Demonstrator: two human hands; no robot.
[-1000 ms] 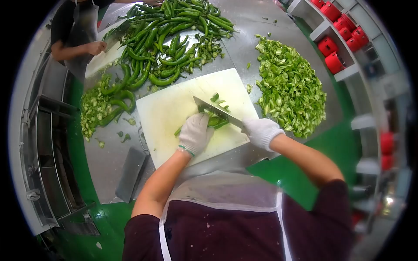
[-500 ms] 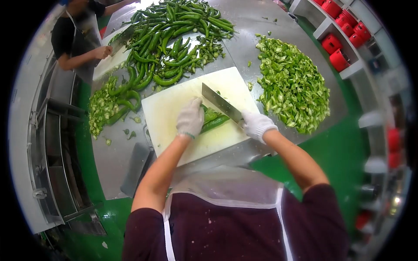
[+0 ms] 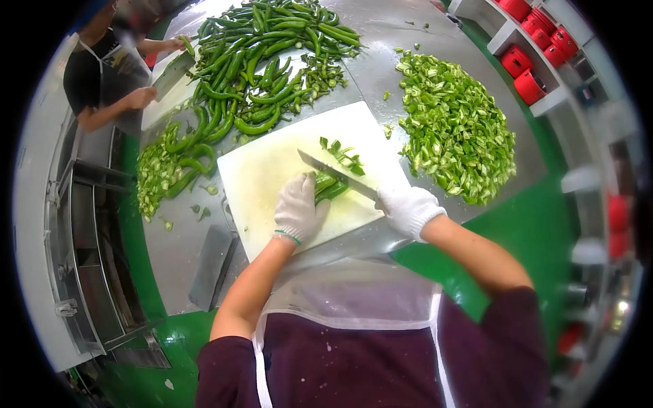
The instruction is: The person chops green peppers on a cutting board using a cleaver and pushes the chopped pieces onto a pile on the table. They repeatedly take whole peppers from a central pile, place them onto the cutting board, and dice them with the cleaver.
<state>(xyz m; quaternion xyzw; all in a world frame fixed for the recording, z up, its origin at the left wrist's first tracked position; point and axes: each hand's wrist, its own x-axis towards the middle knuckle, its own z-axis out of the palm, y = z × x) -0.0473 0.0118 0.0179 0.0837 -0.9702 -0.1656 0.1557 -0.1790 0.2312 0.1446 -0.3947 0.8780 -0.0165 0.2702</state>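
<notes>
A white cutting board [image 3: 255, 163] lies on the steel table in front of me. My right hand [image 3: 411, 209], in a white knit glove, grips the handle of a broad-bladed knife [image 3: 340, 175]. The blade lies slanted across the board, over long green peppers [image 3: 331, 189]. My left hand [image 3: 297, 207], gloved too, is closed on the left ends of those peppers and presses them to the board. Just beyond the blade is a small cluster of cut pepper pieces [image 3: 342, 156].
Whole green peppers [image 3: 272, 41] are heaped at the back. A large mound of chopped pepper [image 3: 456, 129] covers the right, a smaller one [image 3: 151, 170] the left. At the far left, a co-worker [image 3: 102, 75] holds a knife [image 3: 173, 73]. A grey block [image 3: 211, 262] lies near the left edge.
The knife has moved left and down along the peppers, and cut pieces now lie beyond it. My left thumb has spread to the right. The co-worker's other hand has come into view holding a pepper.
</notes>
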